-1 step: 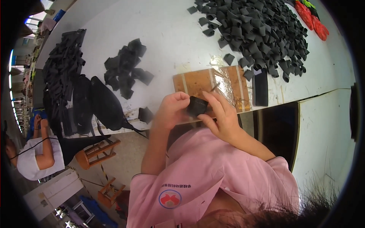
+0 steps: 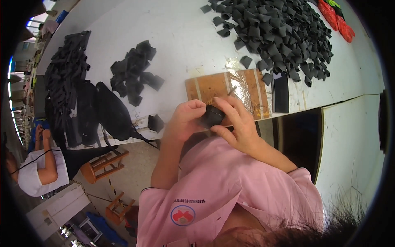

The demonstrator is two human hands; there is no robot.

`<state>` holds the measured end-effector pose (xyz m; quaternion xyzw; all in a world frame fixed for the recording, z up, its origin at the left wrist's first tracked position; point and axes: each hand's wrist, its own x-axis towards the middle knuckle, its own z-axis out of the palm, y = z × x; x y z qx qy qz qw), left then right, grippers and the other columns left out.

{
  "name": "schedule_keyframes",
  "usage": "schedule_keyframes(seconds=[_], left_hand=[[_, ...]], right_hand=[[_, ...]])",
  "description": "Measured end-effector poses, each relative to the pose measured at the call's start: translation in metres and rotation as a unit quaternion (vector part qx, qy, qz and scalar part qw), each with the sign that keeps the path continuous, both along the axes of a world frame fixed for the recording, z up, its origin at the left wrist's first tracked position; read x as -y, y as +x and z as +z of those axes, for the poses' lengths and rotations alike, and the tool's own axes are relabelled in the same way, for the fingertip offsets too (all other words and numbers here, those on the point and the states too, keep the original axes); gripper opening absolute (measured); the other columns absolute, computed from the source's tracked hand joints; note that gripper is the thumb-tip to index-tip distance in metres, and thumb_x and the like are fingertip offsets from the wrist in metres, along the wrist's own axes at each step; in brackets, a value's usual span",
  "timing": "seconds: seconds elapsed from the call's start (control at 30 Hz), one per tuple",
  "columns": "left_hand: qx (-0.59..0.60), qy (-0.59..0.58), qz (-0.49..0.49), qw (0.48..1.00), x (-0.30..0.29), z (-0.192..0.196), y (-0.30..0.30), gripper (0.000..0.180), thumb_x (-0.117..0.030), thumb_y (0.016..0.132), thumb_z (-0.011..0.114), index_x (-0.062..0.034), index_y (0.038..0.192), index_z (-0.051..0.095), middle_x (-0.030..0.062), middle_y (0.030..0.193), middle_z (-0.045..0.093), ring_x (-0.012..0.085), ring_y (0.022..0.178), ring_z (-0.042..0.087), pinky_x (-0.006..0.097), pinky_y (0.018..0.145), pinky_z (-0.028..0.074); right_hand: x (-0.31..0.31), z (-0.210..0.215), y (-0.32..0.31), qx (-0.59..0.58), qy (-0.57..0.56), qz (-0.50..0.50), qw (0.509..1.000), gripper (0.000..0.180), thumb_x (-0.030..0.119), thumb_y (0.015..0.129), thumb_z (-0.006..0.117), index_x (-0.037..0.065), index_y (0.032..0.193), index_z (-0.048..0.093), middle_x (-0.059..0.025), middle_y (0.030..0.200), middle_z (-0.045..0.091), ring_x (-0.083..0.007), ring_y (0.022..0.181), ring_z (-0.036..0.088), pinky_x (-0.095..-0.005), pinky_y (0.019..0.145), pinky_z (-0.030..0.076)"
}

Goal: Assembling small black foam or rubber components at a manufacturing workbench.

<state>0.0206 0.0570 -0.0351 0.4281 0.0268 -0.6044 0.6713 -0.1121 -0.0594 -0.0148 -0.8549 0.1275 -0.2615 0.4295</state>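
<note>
My left hand point(image 2: 185, 119) is closed in a pinch on the left edge of a small black piece of fabric-like material point(image 2: 214, 116), in front of my body by the table's near edge. A row of small light marks runs along its upper edge. My right hand point(image 2: 240, 125) curves round the other side of the piece, thumb at its lower edge and fingers by its upper right. Just beyond the hands lies a brown board point(image 2: 205, 87) with strips of clear tape. A thin dark tool point(image 2: 232, 90) rests on it, partly behind my right fingers.
A large heap of black curled pieces point(image 2: 279, 37) covers the far right. Nearby lie a dark phone point(image 2: 281, 94) and a red bag point(image 2: 327, 14). Smaller black pieces point(image 2: 133, 72), a strip pile point(image 2: 68, 68) and black mesh pouches point(image 2: 113, 113) are left. Another person point(image 2: 43, 171) and stools point(image 2: 103, 164) stand beyond.
The black piece has tilted slightly between my hands, and my right thumb has slid a little to the left. The whole view has shifted slightly.
</note>
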Motion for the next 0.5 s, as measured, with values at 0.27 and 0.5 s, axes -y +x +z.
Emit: schedule_keyframes(seconds=[0.27,0.5], left_hand=[[-0.117,-0.066,-0.004,0.991,0.003,-0.003,-0.024,0.017,-0.012,0.086,0.05,0.0013,0.096,0.053,0.0079,0.082,0.059,0.0113,0.063,0.056,0.022,0.053,0.046],[0.194,-0.058,0.054,0.978,0.005,0.021,-0.036,0.016,-0.01,0.087,0.047,0.0018,0.095,0.054,0.0064,0.081,0.059,0.0093,0.067,0.054,0.022,0.061,0.043]], right_hand=[[0.013,-0.013,-0.012,0.046,0.137,0.124,0.982,0.023,0.001,0.071,0.065,0.001,0.093,0.059,-0.0098,0.102,0.05,-0.0202,0.085,0.056,-0.0294,0.073,0.046],[0.03,-0.007,-0.019,-0.043,0.529,0.118,0.839,0.017,0.012,0.082,0.056,-0.003,0.089,0.058,-0.0002,0.084,0.054,-0.0077,0.078,0.052,-0.0193,0.071,0.041]])
